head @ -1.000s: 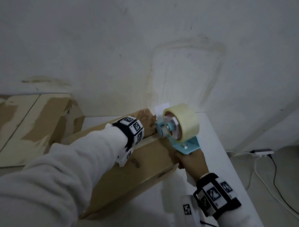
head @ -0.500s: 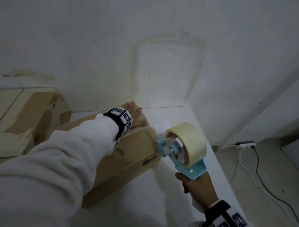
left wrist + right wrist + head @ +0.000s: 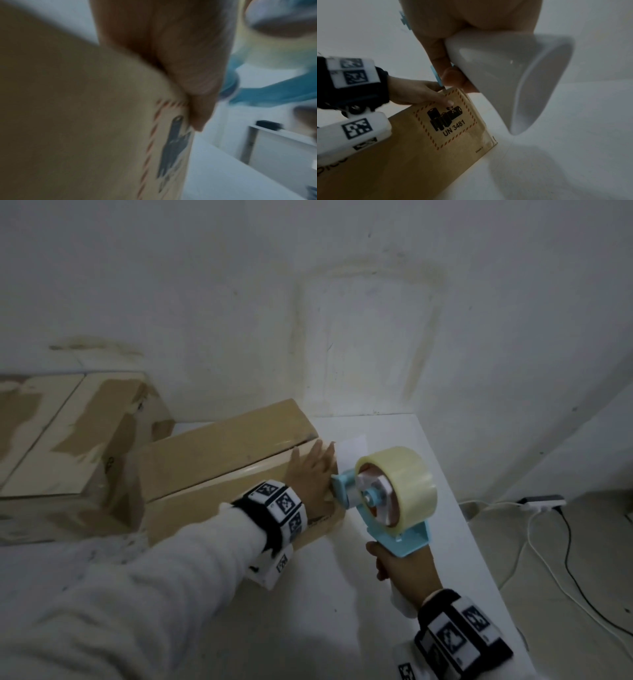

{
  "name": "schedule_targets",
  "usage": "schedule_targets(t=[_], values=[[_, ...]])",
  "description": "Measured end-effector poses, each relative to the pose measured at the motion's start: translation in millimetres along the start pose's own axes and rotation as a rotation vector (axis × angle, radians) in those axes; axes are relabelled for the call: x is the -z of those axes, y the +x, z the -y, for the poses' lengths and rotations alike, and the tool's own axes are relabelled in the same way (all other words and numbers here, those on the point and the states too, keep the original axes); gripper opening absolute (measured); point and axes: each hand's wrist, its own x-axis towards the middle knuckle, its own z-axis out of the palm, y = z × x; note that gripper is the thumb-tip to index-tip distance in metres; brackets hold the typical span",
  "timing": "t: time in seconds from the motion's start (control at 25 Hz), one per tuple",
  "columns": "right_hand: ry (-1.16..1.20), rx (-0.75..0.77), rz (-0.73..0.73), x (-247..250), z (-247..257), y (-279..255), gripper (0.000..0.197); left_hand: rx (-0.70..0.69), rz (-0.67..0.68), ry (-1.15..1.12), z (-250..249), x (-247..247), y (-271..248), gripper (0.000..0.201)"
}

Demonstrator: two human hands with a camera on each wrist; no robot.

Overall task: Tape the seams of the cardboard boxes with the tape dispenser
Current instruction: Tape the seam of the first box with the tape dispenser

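Box (image 3: 219,460): brown, near table (image 3: 404,546) right edge (white room beside).
Left hand (image 3: 310,474): flat, pressed on box end.
Right hand (image 3: 404,571): gripped tape dispenser (image 3: 387,494) handle.

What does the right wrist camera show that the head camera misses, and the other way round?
Only the right wrist view shows the battery label reading UN 3481 on the box side and the dispenser's white handle. Only the head view shows the tape roll, a second box and floor cables. Both show the cardboard box, the left hand flat on it, and the right hand gripping the dispenser.
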Motion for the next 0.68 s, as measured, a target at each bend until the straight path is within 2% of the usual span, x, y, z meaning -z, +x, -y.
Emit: schedule_targets(t=[0.04,0.12,0.24,0.36,0.52,0.68], values=[[-0.002,0.000,0.002,0,4,1,0.025,-0.007,-0.083,0.051,0,-5,8,0.083],[-0.036,0.010,0.023,-3,16,5,0.028,-0.039,-0.134,0.085,1,-4,10,0.076],[-0.135,0.066,0.059,-6,38,17,0.031,-0.002,-0.163,-0.006,11,2,11,0.076],[-0.182,0.095,0.079,4,44,13,0.030,0.006,-0.139,0.007,12,5,11,0.075],[-0.127,0.052,0.071,32,19,-17,0.032,0.004,-0.087,-0.018,13,2,11,0.068],[-0.135,0.045,0.075,35,4,-17,0.032,-0.013,-0.080,-0.062,12,7,6,0.068]])
